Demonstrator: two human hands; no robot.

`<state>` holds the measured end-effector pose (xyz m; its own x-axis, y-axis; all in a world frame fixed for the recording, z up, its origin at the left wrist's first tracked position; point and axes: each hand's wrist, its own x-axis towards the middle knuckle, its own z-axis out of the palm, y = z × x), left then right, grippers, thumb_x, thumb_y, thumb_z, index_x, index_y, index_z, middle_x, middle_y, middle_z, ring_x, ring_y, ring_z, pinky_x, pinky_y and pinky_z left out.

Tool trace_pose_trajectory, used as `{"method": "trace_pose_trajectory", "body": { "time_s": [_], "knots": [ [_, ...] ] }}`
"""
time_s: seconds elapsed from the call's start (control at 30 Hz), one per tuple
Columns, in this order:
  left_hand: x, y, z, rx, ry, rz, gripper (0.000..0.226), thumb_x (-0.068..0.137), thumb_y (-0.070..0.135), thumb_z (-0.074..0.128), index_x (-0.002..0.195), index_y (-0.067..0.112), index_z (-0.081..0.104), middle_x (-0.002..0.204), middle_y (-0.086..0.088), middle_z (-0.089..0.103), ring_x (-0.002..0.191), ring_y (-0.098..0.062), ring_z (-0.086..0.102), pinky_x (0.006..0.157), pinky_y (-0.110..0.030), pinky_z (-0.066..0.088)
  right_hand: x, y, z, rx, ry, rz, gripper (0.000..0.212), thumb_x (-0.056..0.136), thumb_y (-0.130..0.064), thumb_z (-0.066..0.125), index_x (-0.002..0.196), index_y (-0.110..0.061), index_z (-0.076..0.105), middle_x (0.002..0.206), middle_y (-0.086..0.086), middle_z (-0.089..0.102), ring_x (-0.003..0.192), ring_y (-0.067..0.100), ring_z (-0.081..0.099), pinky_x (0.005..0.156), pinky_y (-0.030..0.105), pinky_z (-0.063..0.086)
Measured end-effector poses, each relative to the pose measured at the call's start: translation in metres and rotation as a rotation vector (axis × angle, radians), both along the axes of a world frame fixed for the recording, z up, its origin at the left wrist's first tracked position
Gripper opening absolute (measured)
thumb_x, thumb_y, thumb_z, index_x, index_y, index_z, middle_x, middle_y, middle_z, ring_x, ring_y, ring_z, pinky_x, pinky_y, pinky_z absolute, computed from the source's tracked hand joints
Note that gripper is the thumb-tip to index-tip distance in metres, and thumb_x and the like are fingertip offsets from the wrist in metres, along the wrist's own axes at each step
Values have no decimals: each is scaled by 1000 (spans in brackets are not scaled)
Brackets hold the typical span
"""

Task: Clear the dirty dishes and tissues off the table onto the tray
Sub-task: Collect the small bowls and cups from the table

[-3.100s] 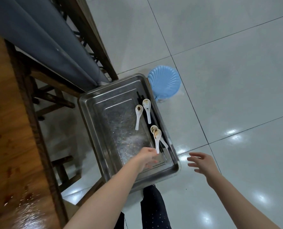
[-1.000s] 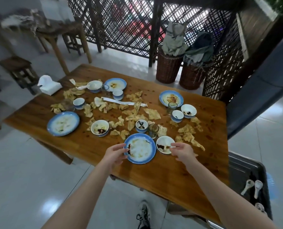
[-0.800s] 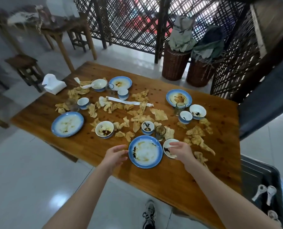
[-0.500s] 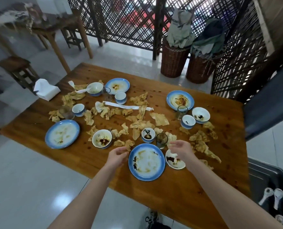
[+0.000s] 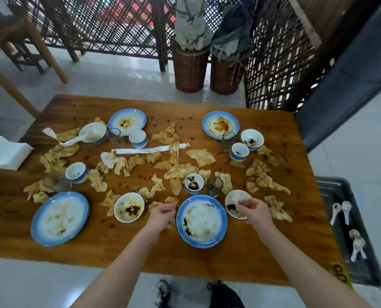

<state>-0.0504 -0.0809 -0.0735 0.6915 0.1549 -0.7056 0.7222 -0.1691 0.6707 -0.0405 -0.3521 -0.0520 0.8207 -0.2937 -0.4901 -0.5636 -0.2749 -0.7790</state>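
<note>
Head view put my right hand (image 5: 254, 212) over the small bowl (image 5: 234, 197), fingers (image 5: 241, 203) curled at its rim; clamped or not, I couldn't tell. My left hand (image 5: 161, 213) hung loose-fingered beside the big plate (image 5: 201, 220), probably to stack both for the tray (image 5: 340, 187) at the right.

There are 4 plates (image 5: 201, 221), 4 bowls (image 5: 129, 207), 4 cups (image 5: 138, 138), 4 glasses (image 5: 214, 186), 4 spoons (image 5: 346, 210) on the tray (image 5: 332, 181) and 2 baskets (image 5: 190, 70).

I see a varnished wooden bench (image 5: 118, 247), glossy glazed plates (image 5: 201, 221), crumpled paper tissues (image 5: 199, 156), a dull metal tray (image 5: 332, 187), woven wicker baskets (image 5: 190, 70).
</note>
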Motion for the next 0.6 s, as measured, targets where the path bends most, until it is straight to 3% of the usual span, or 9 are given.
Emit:
{"method": "trace_pose_trajectory", "body": {
  "time_s": [0.17, 0.3, 0.37, 0.43, 0.6],
  "knots": [
    [10, 7, -1, -100, 28, -149, 30, 95, 12, 56, 125, 10, 56, 98, -1, 65, 85, -14, 60, 67, -24, 44, -44, 13, -16, 6, 83, -146, 7, 81, -11, 71, 87, -13, 68, 83, 6, 69, 67, 16, 64, 53, 24, 49],
    [14, 8, -2, -136, 50, -251, 33, 93, 16, 60, 126, 12, 58, 109, -7, 67, 101, -21, 62, 78, -29, 45, -60, 34, -33, -14, 170, -193, 15, 82, -12, 72, 96, -14, 66, 90, 2, 68, 72, 15, 66, 52, 20, 46],
    [15, 9, -4, -112, 32, -258, 32, 93, 14, 61, 125, 13, 60, 106, -2, 67, 95, -15, 61, 73, -25, 46, -61, 44, -39, -16, 193, -208, 21, 81, -12, 73, 99, -12, 64, 92, 3, 67, 71, 14, 66, 50, 19, 45],
    [18, 9, -7, -42, -16, -274, 34, 93, 10, 58, 127, 11, 58, 116, -3, 63, 93, -13, 59, 70, -20, 47, -60, 50, -43, -30, 205, -209, 28, 79, -11, 75, 104, -9, 62, 90, 6, 65, 68, 15, 64, 50, 22, 46],
    [20, 5, -12, 54, 7, -392, 47, 95, 11, 56, 140, 8, 45, 137, -10, 51, 121, -25, 51, 98, -35, 45, -54, 53, -51, -36, 217, -210, 36, 80, -4, 72, 113, -3, 59, 94, 8, 61, 71, 23, 62, 63, 34, 55]
  ]
}}
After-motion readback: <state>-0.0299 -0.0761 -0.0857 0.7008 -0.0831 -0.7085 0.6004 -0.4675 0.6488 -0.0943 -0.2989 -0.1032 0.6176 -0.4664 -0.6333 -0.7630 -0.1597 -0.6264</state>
